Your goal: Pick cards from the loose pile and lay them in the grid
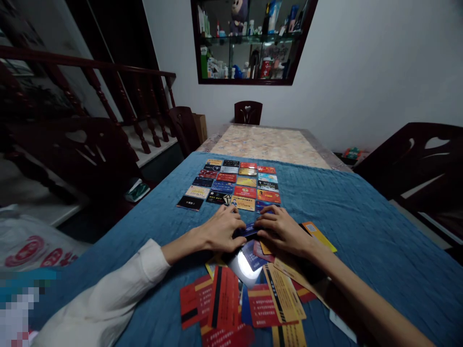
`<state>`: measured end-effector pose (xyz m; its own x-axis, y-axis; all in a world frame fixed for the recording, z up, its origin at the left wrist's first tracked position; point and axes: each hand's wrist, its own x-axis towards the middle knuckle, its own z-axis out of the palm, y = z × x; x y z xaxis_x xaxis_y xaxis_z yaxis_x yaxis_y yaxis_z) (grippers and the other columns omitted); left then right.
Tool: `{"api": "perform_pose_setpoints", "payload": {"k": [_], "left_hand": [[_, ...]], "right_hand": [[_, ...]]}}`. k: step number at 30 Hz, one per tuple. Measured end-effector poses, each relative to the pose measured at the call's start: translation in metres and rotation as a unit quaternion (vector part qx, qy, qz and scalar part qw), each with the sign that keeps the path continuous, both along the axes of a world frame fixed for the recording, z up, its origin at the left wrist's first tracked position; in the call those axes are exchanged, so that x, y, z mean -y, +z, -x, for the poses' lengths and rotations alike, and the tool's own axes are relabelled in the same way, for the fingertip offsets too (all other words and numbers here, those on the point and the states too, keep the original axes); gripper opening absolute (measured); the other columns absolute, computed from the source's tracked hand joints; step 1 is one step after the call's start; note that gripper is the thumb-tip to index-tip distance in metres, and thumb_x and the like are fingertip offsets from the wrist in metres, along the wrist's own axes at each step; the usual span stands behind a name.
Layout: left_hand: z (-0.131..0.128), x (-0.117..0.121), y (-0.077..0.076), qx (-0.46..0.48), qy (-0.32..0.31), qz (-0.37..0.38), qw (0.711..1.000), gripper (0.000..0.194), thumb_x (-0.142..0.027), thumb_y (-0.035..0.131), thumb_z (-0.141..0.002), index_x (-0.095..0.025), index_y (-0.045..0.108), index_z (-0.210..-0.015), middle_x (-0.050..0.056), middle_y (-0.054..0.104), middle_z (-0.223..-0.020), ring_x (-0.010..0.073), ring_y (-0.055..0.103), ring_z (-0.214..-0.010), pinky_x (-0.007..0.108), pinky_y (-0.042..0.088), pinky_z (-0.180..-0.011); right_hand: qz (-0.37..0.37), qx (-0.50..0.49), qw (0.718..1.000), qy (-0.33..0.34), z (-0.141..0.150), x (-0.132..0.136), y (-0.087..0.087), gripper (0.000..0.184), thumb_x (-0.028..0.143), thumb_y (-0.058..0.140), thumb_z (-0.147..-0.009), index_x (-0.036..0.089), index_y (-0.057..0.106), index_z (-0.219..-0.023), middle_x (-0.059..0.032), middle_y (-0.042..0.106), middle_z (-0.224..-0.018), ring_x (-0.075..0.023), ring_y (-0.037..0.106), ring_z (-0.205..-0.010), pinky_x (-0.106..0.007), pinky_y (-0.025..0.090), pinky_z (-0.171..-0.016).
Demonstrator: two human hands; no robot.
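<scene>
My left hand (223,227) and my right hand (284,228) face each other above a blue cloth, fingers curled in. Between their fingertips is a dark blue card (249,230), gripped at its two ends. Just beyond the hands, several plastic cards lie flat in neat rows and columns; the nearest include a yellow VIP card (243,203) and a black card (190,203). Closer to me is a loose, overlapping heap with a red card (223,296), a gold card (285,294) and a blue-purple card (253,256). A shiny card (246,270) there reflects bright light.
The blue cloth (318,193) covers the near part of a long table with a patterned top (264,142). Dark wooden chairs (248,112) stand around it. At the left are a white plastic bag (32,241) and a railing (97,65); a glass cabinet (253,83) is set in the wall.
</scene>
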<state>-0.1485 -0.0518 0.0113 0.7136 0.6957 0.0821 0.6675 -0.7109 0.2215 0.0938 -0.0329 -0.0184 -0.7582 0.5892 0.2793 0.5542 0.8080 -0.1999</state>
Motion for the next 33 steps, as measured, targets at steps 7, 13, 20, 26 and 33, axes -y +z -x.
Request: {"api": "perform_pose_setpoints", "payload": {"k": [7,13,20,26,33], "left_hand": [[0.004,-0.005,0.008,0.014,-0.001,0.013,1.0,0.015,-0.027,0.066,-0.084,-0.018,0.075,-0.094,0.007,0.071,-0.092,0.0237,0.059,-0.101,0.037,0.044,-0.089],[0.011,-0.017,0.009,0.046,0.002,0.015,0.999,0.022,-0.014,0.062,-0.083,-0.018,0.075,-0.1,0.005,0.073,-0.092,0.0209,0.063,-0.093,0.031,0.048,-0.085],[0.02,-0.029,-0.002,0.067,0.012,0.005,0.998,0.035,-0.006,0.057,-0.08,-0.017,0.073,-0.109,0.007,0.072,-0.096,0.0187,0.066,-0.09,0.029,0.051,-0.083],[0.023,-0.033,-0.01,0.087,0.012,0.001,0.996,0.043,-0.005,0.055,-0.079,-0.02,0.07,-0.116,0.007,0.072,-0.101,0.0207,0.067,-0.095,0.034,0.052,-0.088],[0.021,-0.031,-0.011,0.081,0.021,-0.013,0.996,0.048,-0.005,0.053,-0.079,-0.02,0.061,-0.124,0.006,0.07,-0.106,0.0211,0.065,-0.098,0.033,0.05,-0.089]], "right_hand": [[-0.048,-0.035,0.998,-0.003,0.0,-0.005,-0.007,0.023,0.03,0.052,-0.099,0.024,0.073,-0.107,-0.0093,0.074,-0.097,-0.0262,0.057,-0.109,-0.044,0.045,-0.088],[-0.085,-0.101,0.991,-0.018,0.0,-0.01,-0.015,0.026,0.022,0.046,-0.1,0.022,0.071,-0.109,-0.0087,0.075,-0.096,-0.0246,0.06,-0.1,-0.041,0.046,-0.081],[-0.107,-0.117,0.986,-0.055,0.006,-0.007,-0.015,0.03,0.016,0.046,-0.098,0.019,0.067,-0.119,-0.011,0.073,-0.097,-0.0235,0.061,-0.095,-0.038,0.046,-0.078],[-0.103,-0.083,0.988,-0.074,0.007,-0.004,-0.016,0.033,0.016,0.043,-0.098,0.021,0.065,-0.123,-0.0094,0.073,-0.098,-0.0237,0.058,-0.095,-0.041,0.043,-0.083],[-0.146,-0.056,0.985,-0.074,0.009,-0.004,-0.02,0.034,0.012,0.047,-0.094,0.021,0.064,-0.122,-0.0073,0.073,-0.097,-0.0236,0.057,-0.095,-0.038,0.039,-0.085]]}}
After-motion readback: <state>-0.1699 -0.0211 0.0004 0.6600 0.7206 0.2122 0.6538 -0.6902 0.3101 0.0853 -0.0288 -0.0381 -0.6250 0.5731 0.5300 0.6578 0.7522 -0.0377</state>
